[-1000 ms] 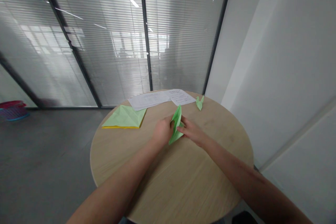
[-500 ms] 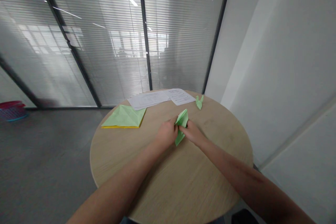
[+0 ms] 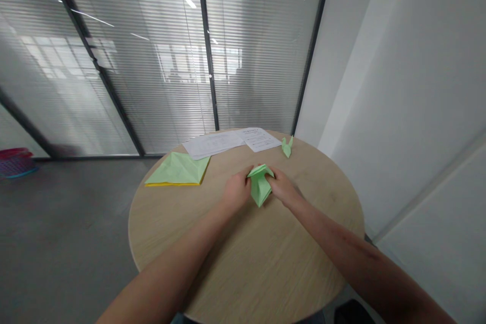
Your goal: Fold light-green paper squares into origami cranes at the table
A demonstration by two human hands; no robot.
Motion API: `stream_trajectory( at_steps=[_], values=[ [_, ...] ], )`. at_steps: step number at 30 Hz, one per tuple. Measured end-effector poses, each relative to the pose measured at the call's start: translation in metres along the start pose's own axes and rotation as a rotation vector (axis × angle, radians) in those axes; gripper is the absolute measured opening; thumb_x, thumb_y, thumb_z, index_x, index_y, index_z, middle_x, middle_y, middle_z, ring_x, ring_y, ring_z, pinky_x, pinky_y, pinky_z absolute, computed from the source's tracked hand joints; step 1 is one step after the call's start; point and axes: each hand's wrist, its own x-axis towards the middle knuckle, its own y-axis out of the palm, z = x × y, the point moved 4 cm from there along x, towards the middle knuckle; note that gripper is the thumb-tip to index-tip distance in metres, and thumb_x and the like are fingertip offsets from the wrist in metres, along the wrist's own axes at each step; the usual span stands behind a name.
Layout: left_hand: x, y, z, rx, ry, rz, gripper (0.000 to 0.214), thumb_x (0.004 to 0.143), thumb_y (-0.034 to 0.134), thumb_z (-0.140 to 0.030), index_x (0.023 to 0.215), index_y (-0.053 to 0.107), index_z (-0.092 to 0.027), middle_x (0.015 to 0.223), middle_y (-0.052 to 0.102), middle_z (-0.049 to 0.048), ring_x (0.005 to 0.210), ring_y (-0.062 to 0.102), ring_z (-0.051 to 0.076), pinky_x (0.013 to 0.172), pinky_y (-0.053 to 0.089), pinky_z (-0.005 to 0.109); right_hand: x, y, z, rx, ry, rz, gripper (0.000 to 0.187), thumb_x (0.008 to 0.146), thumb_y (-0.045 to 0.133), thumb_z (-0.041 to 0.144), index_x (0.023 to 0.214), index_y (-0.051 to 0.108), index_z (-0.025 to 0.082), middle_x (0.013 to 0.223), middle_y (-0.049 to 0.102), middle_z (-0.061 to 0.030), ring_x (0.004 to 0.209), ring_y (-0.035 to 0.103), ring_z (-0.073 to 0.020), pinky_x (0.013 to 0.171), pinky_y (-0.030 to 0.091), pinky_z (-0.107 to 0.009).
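Between my hands, over the middle of the round table, is a piece of folded green paper [image 3: 260, 188] with its point towards me. My left hand [image 3: 238, 188] pinches its left edge, and my right hand [image 3: 281, 185] grips the right edge with the thumb on the near face. Some fingertips are hidden behind the paper. Beyond my right hand stands a small green origami crane [image 3: 287, 147]. Farther left lies a stack of green paper [image 3: 177, 169] with yellow showing along its lower edge.
White printed sheets [image 3: 218, 144] overlap at the far side of the wooden table [image 3: 243, 263]. Behind it are glass panels with blinds [image 3: 170, 96], and a white wall [image 3: 410, 111] rises on the right. A red and blue basket [image 3: 15, 163] sits on the floor at far left.
The folded green paper has turned and spread from a narrow, upright shape to a wider one with its face towards me. Both hands have shifted to its sides.
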Motion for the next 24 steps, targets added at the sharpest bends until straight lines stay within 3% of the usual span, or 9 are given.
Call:
stream_trajectory(
  at_steps=[3, 6, 13, 18, 21, 24],
  values=[
    [0.004, 0.000, 0.008, -0.138, 0.001, 0.044, 0.049, 0.080, 0.042, -0.011, 0.126, 0.058, -0.019, 0.111, 0.067, 0.0087, 0.081, 0.064, 0.020, 0.076, 0.052, 0.034, -0.001, 0.000, -0.006, 0.153, 0.136, 0.046, 0.046, 0.071, 0.055, 0.023, 0.117, 0.064, 0.026, 0.111, 0.068, -0.0037, 0.092, 0.064, -0.0245, 0.078, 0.052, -0.040],
    [0.006, 0.004, 0.016, -0.344, -0.083, 0.117, 0.054, 0.076, 0.039, -0.008, 0.126, 0.058, -0.017, 0.103, 0.068, 0.0085, 0.068, 0.061, 0.017, 0.060, 0.053, 0.030, 0.000, -0.003, -0.012, 0.280, 0.215, 0.047, 0.048, 0.065, 0.054, 0.020, 0.111, 0.067, 0.025, 0.107, 0.069, -0.0047, 0.084, 0.064, -0.0233, 0.067, 0.052, -0.037],
    [0.009, 0.003, 0.022, -0.579, -0.140, 0.233, 0.059, 0.067, 0.049, -0.006, 0.124, 0.057, -0.017, 0.100, 0.066, 0.0073, 0.079, 0.061, 0.017, 0.067, 0.055, 0.031, 0.005, -0.012, -0.017, 0.334, 0.174, 0.009, 0.034, 0.066, 0.059, 0.024, 0.097, 0.071, 0.020, 0.091, 0.070, -0.0050, 0.073, 0.061, -0.0191, 0.065, 0.049, -0.033],
    [0.006, -0.003, 0.019, -0.730, -0.098, 0.398, 0.061, 0.063, 0.057, -0.012, 0.124, 0.056, -0.017, 0.106, 0.065, 0.0071, 0.090, 0.061, 0.019, 0.077, 0.052, 0.032, 0.008, -0.017, -0.012, 0.200, 0.032, 0.013, 0.030, 0.068, 0.055, 0.021, 0.094, 0.072, 0.020, 0.106, 0.068, -0.0046, 0.092, 0.062, -0.0221, 0.081, 0.048, -0.036],
    [0.008, -0.006, 0.024, -0.743, -0.167, 0.325, 0.046, 0.069, 0.057, -0.022, 0.114, 0.062, -0.014, 0.102, 0.066, 0.0086, 0.086, 0.061, 0.018, 0.075, 0.050, 0.030, 0.007, -0.016, -0.004, 0.137, -0.058, 0.101, 0.033, 0.068, 0.055, 0.018, 0.095, 0.072, 0.023, 0.119, 0.064, -0.0030, 0.107, 0.058, -0.0230, 0.095, 0.042, -0.040],
    [0.012, -0.005, 0.035, -0.630, -0.228, 0.240, 0.040, 0.072, 0.062, -0.031, 0.106, 0.066, -0.012, 0.084, 0.065, 0.0068, 0.067, 0.057, 0.014, 0.061, 0.045, 0.025, 0.002, -0.013, 0.004, 0.122, -0.068, 0.258, 0.043, 0.066, 0.061, 0.015, 0.107, 0.069, 0.024, 0.127, 0.059, -0.0044, 0.113, 0.055, -0.0233, 0.101, 0.038, -0.042]
  ],
)
